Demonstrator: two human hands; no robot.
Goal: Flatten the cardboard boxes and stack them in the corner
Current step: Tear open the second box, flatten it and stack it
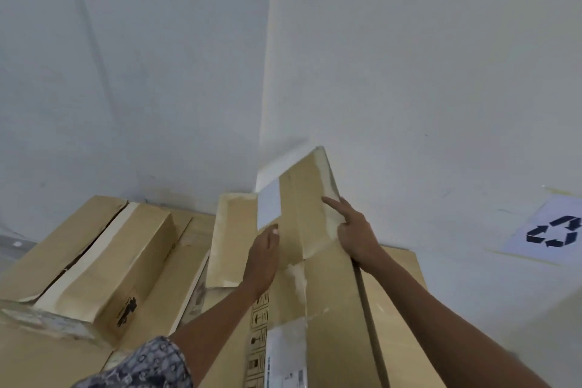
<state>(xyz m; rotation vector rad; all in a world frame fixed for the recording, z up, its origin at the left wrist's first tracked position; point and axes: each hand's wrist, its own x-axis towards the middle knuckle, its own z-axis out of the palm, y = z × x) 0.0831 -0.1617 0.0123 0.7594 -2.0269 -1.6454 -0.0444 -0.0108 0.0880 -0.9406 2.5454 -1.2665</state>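
A large flattened cardboard box [330,309] stands nearly upright in front of me, its top flaps reaching up toward the wall corner. My right hand [354,230] grips the box's right edge at the base of the tall right flap [310,198], index finger stretched along the flap. My left hand [263,257] lies flat against the box face between that flap and the shorter left flap [230,239], fingers together, holding nothing. More brown cardboard boxes [94,261] with tape strips lie piled to the left against the wall.
Two white walls meet in a corner [267,88] right behind the box. A white sheet with a recycling symbol [551,230] is taped to the right wall. Shipping labels and handling pictograms [259,324] mark the box's face. A patterned sleeve [148,365] shows at the bottom.
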